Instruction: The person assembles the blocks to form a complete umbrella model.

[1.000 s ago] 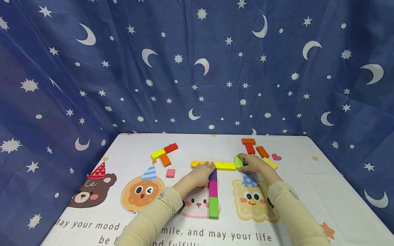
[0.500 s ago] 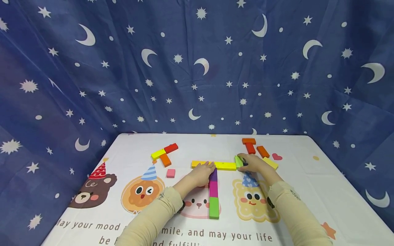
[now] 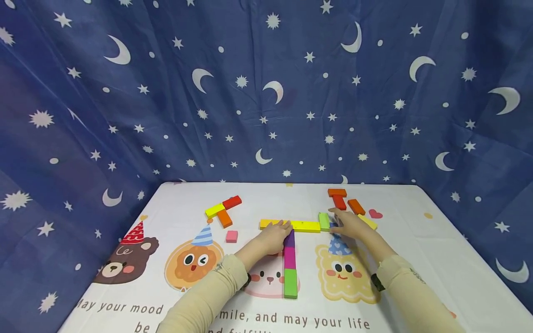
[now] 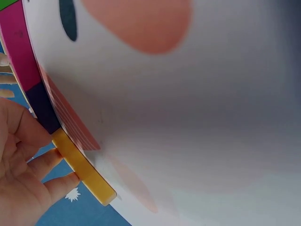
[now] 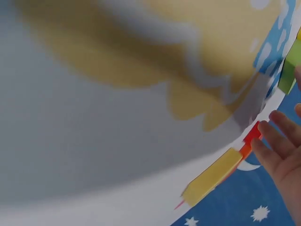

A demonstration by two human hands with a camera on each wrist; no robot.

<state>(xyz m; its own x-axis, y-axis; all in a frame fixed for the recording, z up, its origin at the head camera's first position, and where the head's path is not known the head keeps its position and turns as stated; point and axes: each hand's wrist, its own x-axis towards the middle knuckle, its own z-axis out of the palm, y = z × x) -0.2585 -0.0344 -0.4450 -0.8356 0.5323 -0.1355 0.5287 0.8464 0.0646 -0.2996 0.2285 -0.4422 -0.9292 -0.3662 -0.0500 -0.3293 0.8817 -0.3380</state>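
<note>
Wooden blocks form a T on the table. Its crossbar has an amber block (image 3: 266, 225), a yellow block (image 3: 306, 226) and a light green block (image 3: 324, 222) at the right end. Down the stem run a purple block (image 3: 289, 239), a magenta block (image 3: 289, 257) and a green block (image 3: 290, 283). My left hand (image 3: 271, 238) rests at the junction; in the left wrist view its fingertips touch the amber block (image 4: 84, 169), with the thumb by the purple block (image 4: 43, 107). Just right of the light green block, my right hand (image 3: 350, 225) holds nothing, fingers spread apart.
A yellow block (image 3: 214, 210), red block (image 3: 232, 201) and orange block (image 3: 224, 218) lie at the left back, near a pink cube (image 3: 232, 236). Behind my right hand are red and orange blocks (image 3: 356, 206) and a pale yellow block (image 3: 367, 222). A starry curtain (image 3: 233, 92) stands behind.
My right hand has let go of the light green block and moved slightly right. The block stays against the yellow one. My left hand has kept its place.
</note>
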